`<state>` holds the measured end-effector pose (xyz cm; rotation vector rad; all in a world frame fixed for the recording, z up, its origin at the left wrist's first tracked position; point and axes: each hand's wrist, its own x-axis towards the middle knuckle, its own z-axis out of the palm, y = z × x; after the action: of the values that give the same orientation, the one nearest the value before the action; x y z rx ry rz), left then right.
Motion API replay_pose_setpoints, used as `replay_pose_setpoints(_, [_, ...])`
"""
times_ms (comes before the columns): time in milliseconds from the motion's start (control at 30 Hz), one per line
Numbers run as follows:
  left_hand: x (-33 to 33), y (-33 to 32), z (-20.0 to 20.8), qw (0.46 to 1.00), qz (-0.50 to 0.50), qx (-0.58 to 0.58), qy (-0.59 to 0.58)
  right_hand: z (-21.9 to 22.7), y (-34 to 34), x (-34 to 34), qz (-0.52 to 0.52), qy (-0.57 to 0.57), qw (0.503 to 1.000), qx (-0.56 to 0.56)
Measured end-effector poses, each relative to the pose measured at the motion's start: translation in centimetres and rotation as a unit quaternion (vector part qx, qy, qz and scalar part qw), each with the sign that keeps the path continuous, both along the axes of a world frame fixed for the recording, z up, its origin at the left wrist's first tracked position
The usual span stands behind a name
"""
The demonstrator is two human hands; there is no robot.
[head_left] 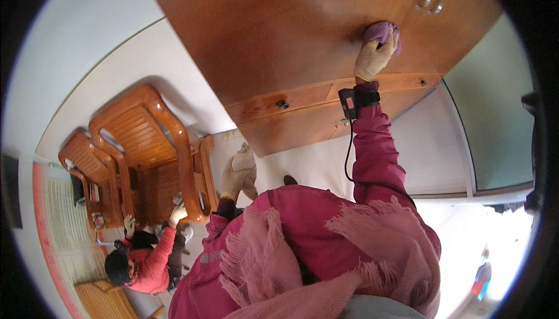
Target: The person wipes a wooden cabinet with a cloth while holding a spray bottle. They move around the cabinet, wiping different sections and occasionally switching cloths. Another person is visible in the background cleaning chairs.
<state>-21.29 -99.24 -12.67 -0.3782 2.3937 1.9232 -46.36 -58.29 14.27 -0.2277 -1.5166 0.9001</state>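
Note:
My right hand (375, 60), in a cream glove, presses a bunched purple cloth (381, 31) against the brown wooden cabinet door (279, 34). The cloth sits below a pair of metal ring handles (430, 2). My left hand (234, 179), gloved too, hangs low near the cabinet's bottom left corner, away from its surface. Its fingers look curled about a pale, crumpled bundle that I cannot make out clearly. A dark device with a cable is strapped to my right wrist.
Drawers with dark knobs (282, 105) run under the door. Wooden armchairs (140, 127) stand at left. Beside them a person in a red jacket (152, 266) has gloved hands at a chair. A glass-panelled cabinet (495, 109) adjoins at right. Bright light falls at lower right.

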Motion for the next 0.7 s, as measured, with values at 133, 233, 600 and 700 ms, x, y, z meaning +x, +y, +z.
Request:
replay_pose_setpoints(133, [0.4,-0.1,-0.7,0.989,0.018,0.140,0.038,0.4,-8.4,1.4,0.022,0.029,0.982,0.186])
replay_pose_setpoints(233, [-0.4,-0.9,0.0,0.982,0.045,0.183,0.022,0.1,-14.1,3.5,0.077,0.005,0.967,0.243])
replay_pose_setpoints(600, [-7.2,0.7,13.3,0.986,0.001,0.078,0.146,-1.5,-15.7,5.8,0.130,-0.122,0.852,0.492])
replay_pose_setpoints(700, [-8.7,1.9,15.5,0.989,-0.008,0.018,0.147,-2.1,-11.1,5.2,0.111,-0.123,0.875,0.454])
